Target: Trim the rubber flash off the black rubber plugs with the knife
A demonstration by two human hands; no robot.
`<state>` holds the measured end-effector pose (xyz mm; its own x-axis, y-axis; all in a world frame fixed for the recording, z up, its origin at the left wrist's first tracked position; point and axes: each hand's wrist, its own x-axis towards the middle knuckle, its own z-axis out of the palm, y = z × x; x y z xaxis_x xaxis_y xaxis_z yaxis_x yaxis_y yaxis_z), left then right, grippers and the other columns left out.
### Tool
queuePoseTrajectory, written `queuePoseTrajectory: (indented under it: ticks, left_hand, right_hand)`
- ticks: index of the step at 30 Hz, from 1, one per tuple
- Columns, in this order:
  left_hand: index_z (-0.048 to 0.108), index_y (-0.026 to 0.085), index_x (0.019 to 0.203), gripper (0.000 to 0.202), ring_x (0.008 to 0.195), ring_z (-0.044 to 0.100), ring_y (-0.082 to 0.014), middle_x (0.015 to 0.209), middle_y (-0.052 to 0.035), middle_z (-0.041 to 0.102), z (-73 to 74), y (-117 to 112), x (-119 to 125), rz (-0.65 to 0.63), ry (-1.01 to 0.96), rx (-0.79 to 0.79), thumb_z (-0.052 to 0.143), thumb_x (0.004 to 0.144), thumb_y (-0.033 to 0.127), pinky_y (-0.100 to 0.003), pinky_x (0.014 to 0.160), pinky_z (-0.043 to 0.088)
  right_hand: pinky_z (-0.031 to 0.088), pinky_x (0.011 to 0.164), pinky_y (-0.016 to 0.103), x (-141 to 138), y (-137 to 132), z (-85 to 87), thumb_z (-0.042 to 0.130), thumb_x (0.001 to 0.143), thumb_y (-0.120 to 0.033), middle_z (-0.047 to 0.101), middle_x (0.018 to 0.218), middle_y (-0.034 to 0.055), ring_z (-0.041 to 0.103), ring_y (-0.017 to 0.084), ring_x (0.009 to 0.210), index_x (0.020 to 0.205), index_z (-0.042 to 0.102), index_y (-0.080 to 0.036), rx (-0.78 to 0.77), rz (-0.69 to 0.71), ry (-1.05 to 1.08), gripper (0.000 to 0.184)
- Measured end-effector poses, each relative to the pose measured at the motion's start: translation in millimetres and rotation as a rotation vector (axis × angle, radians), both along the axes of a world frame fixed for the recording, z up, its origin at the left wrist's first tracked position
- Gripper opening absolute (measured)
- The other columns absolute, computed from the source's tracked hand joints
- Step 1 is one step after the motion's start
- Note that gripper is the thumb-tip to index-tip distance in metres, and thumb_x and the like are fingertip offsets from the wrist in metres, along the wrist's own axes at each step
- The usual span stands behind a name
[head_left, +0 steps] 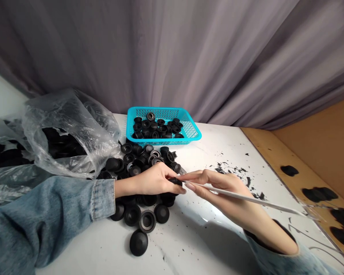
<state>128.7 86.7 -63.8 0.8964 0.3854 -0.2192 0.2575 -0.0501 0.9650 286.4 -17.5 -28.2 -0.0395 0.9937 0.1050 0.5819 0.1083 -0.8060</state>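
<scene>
"Head view: what takes up the most room?"

"Grey curtain, hanging in folds across the back. Below it lies the white tabletop, and along its right side a brown board."

"Next in size?"

"On the left, a clear plastic bag, with black pieces showing inside. Beside it spreads a loose heap of black caps, some domed side up, some showing their hollow side. Just behind the heap sits a blue basket holding more of the same."

"And the hands?"

"Both are over the heap's right edge, close together. The left hand has its fingers clamped on one black cap. The right hand has its fingers pinched around a slender white tool, pointed toward that cap. Whether its tip touches I can't tell; fingers hide it."

"Anything smaller?"

"Black scraps, scattered on the tabletop, thickest beyond the right hand, with a few specks nearer the front."
</scene>
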Motion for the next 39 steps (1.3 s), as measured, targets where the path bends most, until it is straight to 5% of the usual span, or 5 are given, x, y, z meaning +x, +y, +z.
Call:
queuePoseTrajectory:
  ticks: [9, 22, 29, 33, 39]
  left_hand:
    - [0.053, 0.010, 0.055, 0.036, 0.050, 0.025, -0.0060, 0.052, 0.0055, 0.030, -1.0, 0.9, 0.3, -0.009, -0.007, 0.014, 0.066, 0.067, 0.041, -0.021, 0.044, 0.017]
    - [0.046, 0.012, 0.051, 0.038, 0.049, 0.025, -0.0056, 0.050, 0.0061, 0.029, -3.4, 0.9, 0.6, 0.027, -0.009, 0.045, 0.065, 0.067, 0.041, -0.020, 0.045, 0.018]
    - [0.050, 0.011, 0.054, 0.030, 0.051, 0.030, -0.0061, 0.052, 0.0055, 0.035, 1.8, 0.1, -1.1, 0.013, -0.064, 0.010, 0.066, 0.069, 0.033, -0.020, 0.046, 0.022]
    - [0.049, 0.011, 0.052, 0.032, 0.050, 0.028, -0.0052, 0.051, 0.0063, 0.033, 5.5, 0.2, -2.3, -0.007, -0.118, -0.012, 0.067, 0.069, 0.032, -0.020, 0.046, 0.023]
    - [0.047, 0.012, 0.051, 0.035, 0.049, 0.025, -0.0053, 0.050, 0.0064, 0.029, 6.3, 1.4, -3.7, -0.031, -0.136, -0.005, 0.065, 0.072, 0.033, -0.021, 0.045, 0.021]
  right_hand:
    - [0.053, 0.058, 0.024, -5.2, -3.3, -4.2, 0.055, 0.084, -0.026, 0.073, 0.080, 0.0016, 0.068, 0.015, 0.063, 0.086, 0.067, -0.022, 0.070, -0.028, -0.136, 0.013]
    - [0.055, 0.067, 0.029, -20.2, -6.2, -30.2, 0.053, 0.083, -0.008, 0.071, 0.091, 0.0063, 0.066, 0.017, 0.079, 0.082, 0.060, -0.020, 0.520, -0.057, -0.183, 0.013]
    - [0.056, 0.067, 0.032, -7.0, -4.8, -12.4, 0.059, 0.083, -0.030, 0.073, 0.090, 0.0053, 0.069, 0.021, 0.080, 0.063, 0.058, -0.021, 0.192, -0.212, 0.120, 0.022]
    - [0.055, 0.075, 0.034, -2.0, -4.4, -2.8, 0.063, 0.079, -0.035, 0.072, 0.095, 0.0068, 0.068, 0.024, 0.091, 0.057, 0.052, -0.020, 0.057, -0.160, 0.324, 0.029]
    - [0.051, 0.058, 0.030, -0.7, -4.2, 4.1, 0.058, 0.081, -0.036, 0.072, 0.097, 0.0070, 0.068, 0.023, 0.083, 0.057, 0.048, -0.020, -0.114, -0.104, 0.217, 0.030]
